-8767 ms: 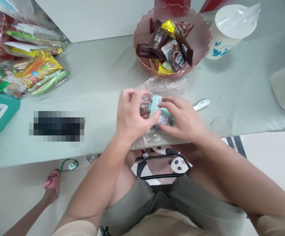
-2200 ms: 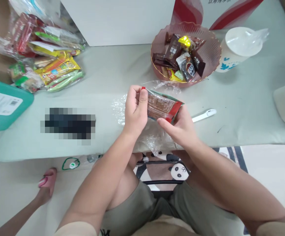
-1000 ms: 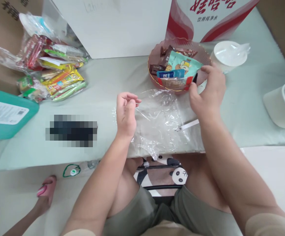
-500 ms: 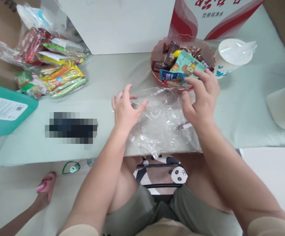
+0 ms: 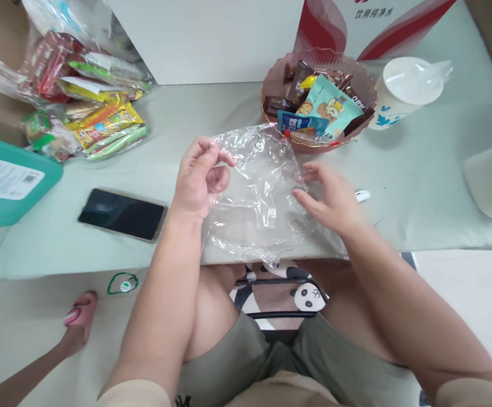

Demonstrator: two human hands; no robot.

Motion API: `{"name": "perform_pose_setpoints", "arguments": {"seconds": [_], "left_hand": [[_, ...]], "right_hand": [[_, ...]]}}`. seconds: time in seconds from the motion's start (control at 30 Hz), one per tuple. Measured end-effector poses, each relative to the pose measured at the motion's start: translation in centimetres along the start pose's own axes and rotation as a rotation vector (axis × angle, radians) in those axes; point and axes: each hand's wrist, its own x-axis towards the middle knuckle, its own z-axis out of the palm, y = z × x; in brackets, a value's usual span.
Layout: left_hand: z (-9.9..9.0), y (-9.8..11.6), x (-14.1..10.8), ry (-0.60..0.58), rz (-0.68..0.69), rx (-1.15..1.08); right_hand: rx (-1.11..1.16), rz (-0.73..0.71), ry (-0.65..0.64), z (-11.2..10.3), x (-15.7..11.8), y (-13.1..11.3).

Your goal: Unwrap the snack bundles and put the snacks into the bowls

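Note:
A crumpled clear plastic bag (image 5: 263,198) lies spread at the table's front edge, between my hands. My left hand (image 5: 201,178) is closed in a pinch on the bag's upper left edge. At the bag's right side is my right hand (image 5: 331,198), its thumb and fingers apart; whether the fingertips touch the plastic I cannot tell. Just beyond the bag stands a pink ribbed bowl (image 5: 271,87) with a gold rim, full of wrapped snacks, among them a mint-green packet (image 5: 328,107) and a blue packet (image 5: 299,122). A small white object (image 5: 362,196) shows partly behind my right hand.
A phone (image 5: 122,213) lies left of my left hand. Bagged snacks (image 5: 102,124) and a teal container (image 5: 12,181) are farther left. Right of the bowl stand a paper cup (image 5: 392,104) with plastic in it and another cup (image 5: 490,181). A white box (image 5: 212,42) stands behind.
My left hand has gone from spread fingers to a pinch on the bag, whose upper edge is pulled up and left. My right hand has moved down, away from the bowl.

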Motion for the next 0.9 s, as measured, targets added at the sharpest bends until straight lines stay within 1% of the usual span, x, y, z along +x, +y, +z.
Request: {"name": "perform_pose_setpoints", "arguments": {"seconds": [0.07, 0.1, 0.2, 0.27, 0.3, 0.37, 0.43, 0.47, 0.5, 0.53, 0.63, 0.7, 0.73, 0.77, 0.83, 0.87, 0.9], "left_hand": [[-0.3, -0.1, 0.3, 0.051, 0.025, 0.030], [-0.6, -0.2, 0.4, 0.078, 0.042, 0.056], [-1.2, -0.6, 0.7, 0.120, 0.077, 0.115], [-1.5, -0.7, 0.8, 0.129, 0.089, 0.133], [-1.5, -0.8, 0.8, 0.129, 0.097, 0.140], [-1.5, -0.8, 0.8, 0.134, 0.120, 0.151], [-1.5, -0.9, 0.8, 0.140, 0.140, 0.166], [-1.5, -0.9, 0.8, 0.147, 0.148, 0.176], [-1.6, -0.9, 0.8, 0.157, 0.150, 0.185], [-1.6, -0.9, 0.8, 0.168, 0.150, 0.192], [-1.8, -1.0, 0.7, 0.195, 0.142, 0.200], [-1.8, -1.0, 0.6, 0.186, 0.136, 0.204], [-1.7, -1.0, 0.5, 0.175, 0.137, 0.204], [-1.6, -1.0, 0.5, 0.163, 0.141, 0.203], [-1.5, -1.0, 0.5, 0.144, 0.150, 0.194], [-1.5, -0.9, 0.5, 0.138, 0.150, 0.190], [-1.5, -0.9, 0.5, 0.133, 0.146, 0.189]], "right_hand": [[0.064, 0.097, -0.040, -0.3, 0.1, -0.5], [0.115, 0.146, -0.035, -0.5, 0.1, -0.6], [0.316, 0.246, 0.042, -0.8, 0.2, -0.8], [0.475, 0.319, 0.049, -1.0, 0.4, -0.7], [0.551, 0.370, 0.020, -1.1, 0.4, -0.7], [0.669, 0.489, -0.090, -1.4, 0.4, -0.7], [0.708, 0.573, -0.210, -1.7, 0.3, -0.7], [0.703, 0.590, -0.247, -1.9, 0.3, -0.7], [0.693, 0.593, -0.255, -2.0, 0.2, -0.7], [0.686, 0.589, -0.239, -2.2, 0.2, -0.7], [0.712, 0.570, -0.138, -2.6, 0.2, -0.7], [0.762, 0.588, -0.130, -2.8, 0.2, -0.8], [0.786, 0.615, -0.159, -3.0, 0.2, -0.8], [0.802, 0.650, -0.215, -3.1, 0.2, -0.8], [0.797, 0.707, -0.389, -3.4, 0.1, -0.9], [0.784, 0.711, -0.471, -3.5, 0.1, -0.9], [0.778, 0.699, -0.520, -3.5, 0.0, -0.9]]}}
